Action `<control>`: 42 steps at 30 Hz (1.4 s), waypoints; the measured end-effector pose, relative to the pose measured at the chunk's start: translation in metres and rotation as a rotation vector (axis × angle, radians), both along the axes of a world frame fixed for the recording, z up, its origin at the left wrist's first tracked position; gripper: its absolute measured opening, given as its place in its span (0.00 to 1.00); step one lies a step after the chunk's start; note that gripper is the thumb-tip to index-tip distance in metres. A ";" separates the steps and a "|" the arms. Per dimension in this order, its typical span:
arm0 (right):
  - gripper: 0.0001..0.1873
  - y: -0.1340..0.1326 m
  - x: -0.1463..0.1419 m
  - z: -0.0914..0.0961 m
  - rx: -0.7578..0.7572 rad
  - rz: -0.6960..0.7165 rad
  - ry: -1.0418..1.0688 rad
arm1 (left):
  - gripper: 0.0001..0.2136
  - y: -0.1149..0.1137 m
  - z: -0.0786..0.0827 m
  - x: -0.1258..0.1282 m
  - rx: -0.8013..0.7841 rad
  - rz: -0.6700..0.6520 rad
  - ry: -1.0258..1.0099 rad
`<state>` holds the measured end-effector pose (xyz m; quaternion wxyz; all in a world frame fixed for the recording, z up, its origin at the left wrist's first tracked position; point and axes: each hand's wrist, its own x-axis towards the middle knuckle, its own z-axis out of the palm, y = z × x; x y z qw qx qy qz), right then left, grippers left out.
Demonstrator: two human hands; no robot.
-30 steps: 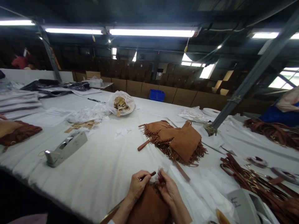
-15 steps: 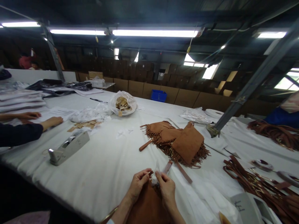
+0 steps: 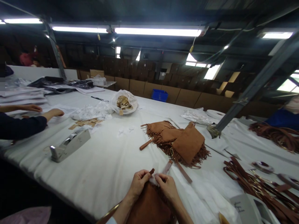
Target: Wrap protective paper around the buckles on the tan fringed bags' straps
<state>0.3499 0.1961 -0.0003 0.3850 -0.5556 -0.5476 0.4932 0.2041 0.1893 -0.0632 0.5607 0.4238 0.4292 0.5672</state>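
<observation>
At the near edge of the white-covered table (image 3: 105,168) lies a brown suede fringed bag (image 3: 149,207). My left hand (image 3: 138,183) and my right hand (image 3: 167,186) meet at its top edge. Both are closed in a pinch, and between them sits a small brown strap tab (image 3: 152,171) with a bit of clear wrapping. A second strap end (image 3: 167,166) pokes up just beyond my right fingers.
Two more fringed suede bags (image 3: 179,141) lie mid-table. A grey tape dispenser (image 3: 70,144) stands to the left, another (image 3: 251,210) at the near right. Brown straps (image 3: 257,186) are piled on the right. Another person's hands (image 3: 52,113) rest at the left. A bag of tags (image 3: 123,102) sits farther back.
My hands have drawn closer together on the bag's top edge. Another person's arms have come in at the left, where a brown bag lay a second ago.
</observation>
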 end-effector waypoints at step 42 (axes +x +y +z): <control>0.19 0.005 -0.009 -0.018 -0.156 -0.186 0.360 | 0.19 0.001 0.001 0.002 -0.020 -0.014 -0.050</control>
